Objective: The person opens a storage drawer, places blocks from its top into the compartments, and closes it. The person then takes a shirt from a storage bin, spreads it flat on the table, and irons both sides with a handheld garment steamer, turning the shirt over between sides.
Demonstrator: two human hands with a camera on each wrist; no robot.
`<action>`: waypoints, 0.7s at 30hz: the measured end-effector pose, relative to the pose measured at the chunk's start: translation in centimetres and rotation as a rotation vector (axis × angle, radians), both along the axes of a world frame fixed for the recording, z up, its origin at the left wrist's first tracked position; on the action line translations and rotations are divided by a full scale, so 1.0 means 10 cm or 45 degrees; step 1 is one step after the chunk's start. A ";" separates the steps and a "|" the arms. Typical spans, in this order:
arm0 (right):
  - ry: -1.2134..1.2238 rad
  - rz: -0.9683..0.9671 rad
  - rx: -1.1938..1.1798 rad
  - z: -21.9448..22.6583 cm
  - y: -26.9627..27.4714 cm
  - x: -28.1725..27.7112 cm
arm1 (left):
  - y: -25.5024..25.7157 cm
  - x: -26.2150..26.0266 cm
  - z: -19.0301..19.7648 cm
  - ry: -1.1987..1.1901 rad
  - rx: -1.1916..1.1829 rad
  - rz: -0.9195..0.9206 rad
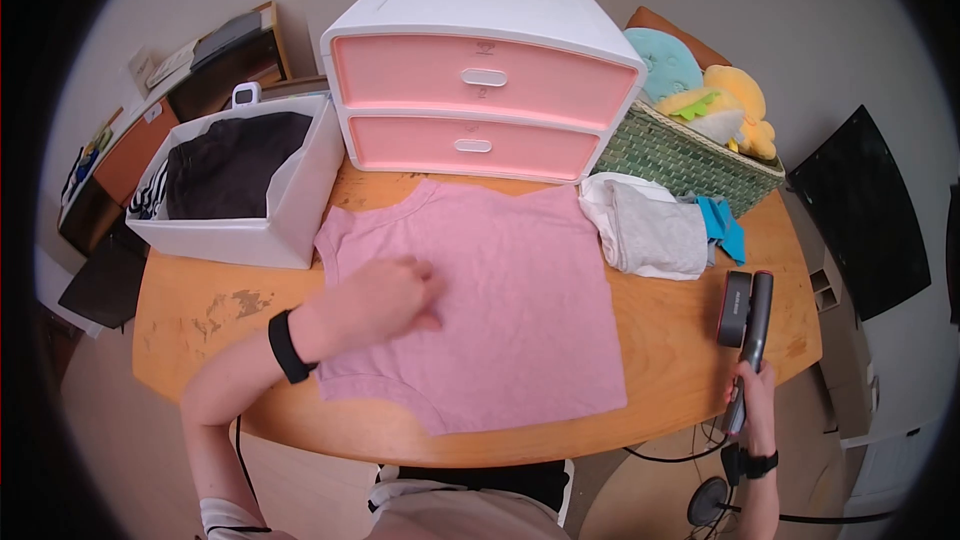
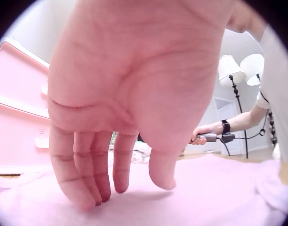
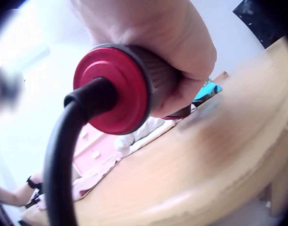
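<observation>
A pink sleeveless top (image 1: 520,310) lies spread out on the wooden table (image 1: 680,340), its armhole edges toward the left. Over its left part is my left hand (image 1: 375,300), palm down. In the left wrist view that hand's fingers (image 2: 68,174) point down with the tips right at the pink cloth, gripping nothing. At the table's right edge my right hand (image 1: 755,395) grips the handle of a corded handheld garment steamer (image 1: 737,315). The right wrist view shows the steamer's red handle end (image 3: 111,89) with a thick black cord (image 3: 59,160) coming out.
A white and pink two-drawer unit (image 1: 480,70) stands at the back. Left of it is a white bin (image 1: 290,230) with dark clothes (image 1: 235,165). Folded clothes (image 1: 650,230) lie at the right, before a green woven basket (image 1: 690,155) of plush toys (image 1: 735,105). Cords hang below the table's front edge.
</observation>
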State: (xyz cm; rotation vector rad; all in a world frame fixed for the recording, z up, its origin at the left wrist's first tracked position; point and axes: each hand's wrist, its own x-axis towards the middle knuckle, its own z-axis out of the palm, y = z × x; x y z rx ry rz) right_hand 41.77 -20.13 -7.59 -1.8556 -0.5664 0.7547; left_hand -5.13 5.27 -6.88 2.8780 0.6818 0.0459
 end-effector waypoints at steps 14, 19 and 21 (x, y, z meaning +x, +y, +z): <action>0.726 1.031 0.029 0.68 1.06 -1.72 | -0.38 -0.16 0.07 0.030 -0.145 -0.056; 0.608 1.237 -0.020 0.43 1.65 -2.25 | -0.23 -0.58 0.00 -0.027 0.141 0.315; 0.491 1.306 -0.105 0.33 1.81 -2.31 | -0.23 -0.69 -0.15 0.201 0.318 0.389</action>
